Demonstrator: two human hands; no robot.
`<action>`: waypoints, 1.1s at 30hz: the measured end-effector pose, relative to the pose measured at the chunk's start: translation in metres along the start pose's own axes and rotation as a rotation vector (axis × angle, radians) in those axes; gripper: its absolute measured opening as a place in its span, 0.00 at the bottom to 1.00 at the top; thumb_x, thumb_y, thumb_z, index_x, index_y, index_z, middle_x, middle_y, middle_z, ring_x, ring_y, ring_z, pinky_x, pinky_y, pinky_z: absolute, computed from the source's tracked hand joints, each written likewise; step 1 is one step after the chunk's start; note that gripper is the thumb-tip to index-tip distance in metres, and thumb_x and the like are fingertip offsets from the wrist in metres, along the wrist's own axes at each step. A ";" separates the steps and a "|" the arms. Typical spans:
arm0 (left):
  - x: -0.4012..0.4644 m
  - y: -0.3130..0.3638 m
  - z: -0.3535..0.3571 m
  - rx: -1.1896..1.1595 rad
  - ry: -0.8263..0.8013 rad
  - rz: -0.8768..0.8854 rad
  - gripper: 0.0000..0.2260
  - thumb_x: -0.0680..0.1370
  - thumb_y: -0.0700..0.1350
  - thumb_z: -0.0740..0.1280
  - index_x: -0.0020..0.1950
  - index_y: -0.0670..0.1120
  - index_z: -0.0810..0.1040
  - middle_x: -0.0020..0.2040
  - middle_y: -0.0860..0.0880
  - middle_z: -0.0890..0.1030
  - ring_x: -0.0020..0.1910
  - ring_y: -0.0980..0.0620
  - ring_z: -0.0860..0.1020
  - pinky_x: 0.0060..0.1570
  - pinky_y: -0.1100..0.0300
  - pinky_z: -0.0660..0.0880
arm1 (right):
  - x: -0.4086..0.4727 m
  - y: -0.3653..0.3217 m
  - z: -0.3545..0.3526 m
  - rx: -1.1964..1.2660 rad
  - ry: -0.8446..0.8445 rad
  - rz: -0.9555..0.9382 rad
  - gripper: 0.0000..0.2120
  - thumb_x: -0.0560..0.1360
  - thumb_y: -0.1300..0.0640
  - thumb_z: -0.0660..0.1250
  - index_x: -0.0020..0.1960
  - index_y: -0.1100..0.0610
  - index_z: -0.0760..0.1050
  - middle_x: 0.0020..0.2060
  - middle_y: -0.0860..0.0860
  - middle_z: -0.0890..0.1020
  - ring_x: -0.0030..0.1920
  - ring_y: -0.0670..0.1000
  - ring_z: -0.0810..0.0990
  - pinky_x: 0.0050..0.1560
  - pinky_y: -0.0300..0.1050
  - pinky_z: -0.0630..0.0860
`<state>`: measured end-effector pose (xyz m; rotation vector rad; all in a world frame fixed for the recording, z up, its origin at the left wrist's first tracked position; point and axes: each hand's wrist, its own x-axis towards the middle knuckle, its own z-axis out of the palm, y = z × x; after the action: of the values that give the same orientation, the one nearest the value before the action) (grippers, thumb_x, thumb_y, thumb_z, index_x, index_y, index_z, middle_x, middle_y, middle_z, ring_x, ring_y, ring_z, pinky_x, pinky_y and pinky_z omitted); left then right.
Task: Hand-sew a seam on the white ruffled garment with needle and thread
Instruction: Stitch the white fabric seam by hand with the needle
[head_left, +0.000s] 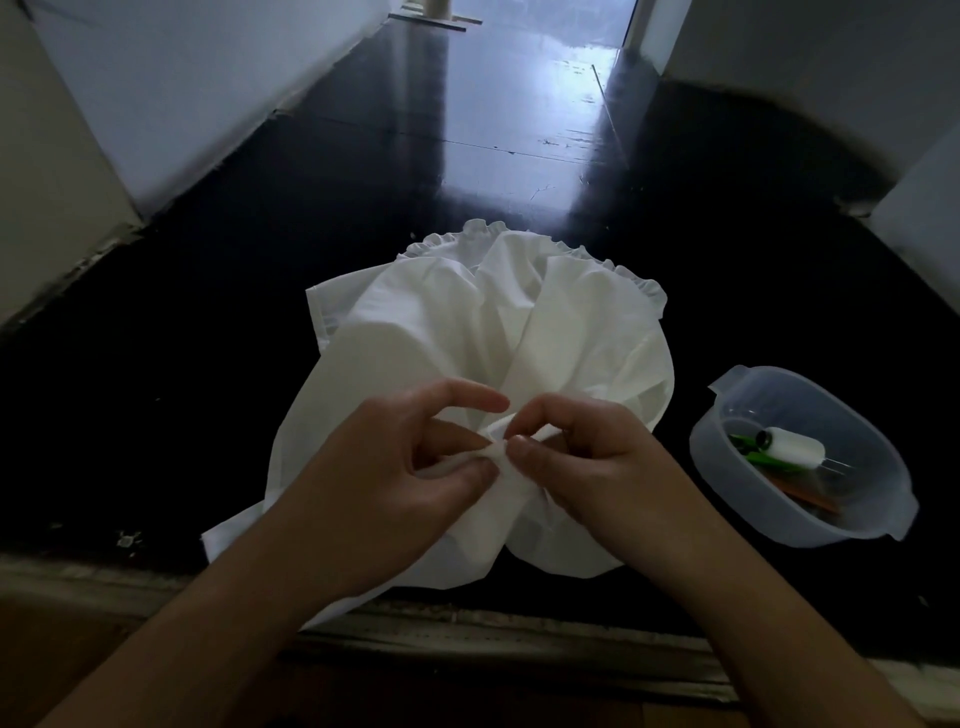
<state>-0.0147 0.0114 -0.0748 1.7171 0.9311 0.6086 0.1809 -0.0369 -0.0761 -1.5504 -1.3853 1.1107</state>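
Fabric of the white garment (467, 332) lies bunched on the dark floor (208, 364), its ruffled edge at the far side, while the left hand (395, 457) and right hand (587, 457) each pinch one small fold at its near middle, fingertips almost touching. No needle or thread can be made out between them, so a slipped fold could misalign the seam, or a hidden needle could prick a finger. To the right, well apart, a clear plastic tub (878, 525) holds a spool of white thread (792, 446), something green and something orange-brown.
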 end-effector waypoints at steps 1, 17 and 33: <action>0.000 -0.001 0.000 0.008 0.006 -0.001 0.14 0.80 0.42 0.73 0.63 0.55 0.81 0.42 0.50 0.89 0.45 0.47 0.88 0.51 0.41 0.83 | 0.001 0.002 0.000 0.009 0.010 0.003 0.06 0.81 0.61 0.69 0.45 0.61 0.81 0.24 0.47 0.75 0.24 0.41 0.69 0.28 0.32 0.65; 0.006 -0.010 -0.004 -0.049 0.069 -0.069 0.04 0.78 0.47 0.73 0.45 0.50 0.88 0.41 0.51 0.88 0.42 0.53 0.87 0.44 0.58 0.81 | -0.010 -0.004 0.003 -0.070 0.161 -0.172 0.05 0.78 0.56 0.73 0.48 0.52 0.77 0.25 0.55 0.71 0.26 0.49 0.68 0.27 0.41 0.65; 0.004 -0.003 -0.009 -0.236 0.062 -0.187 0.04 0.76 0.47 0.75 0.44 0.49 0.89 0.42 0.46 0.88 0.44 0.49 0.87 0.44 0.58 0.79 | -0.007 -0.002 0.002 -0.087 0.238 -0.049 0.04 0.79 0.55 0.70 0.45 0.52 0.80 0.26 0.47 0.74 0.27 0.43 0.71 0.28 0.35 0.66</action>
<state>-0.0200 0.0203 -0.0751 1.3914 1.0081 0.6238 0.1782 -0.0439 -0.0742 -1.6429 -1.3154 0.8162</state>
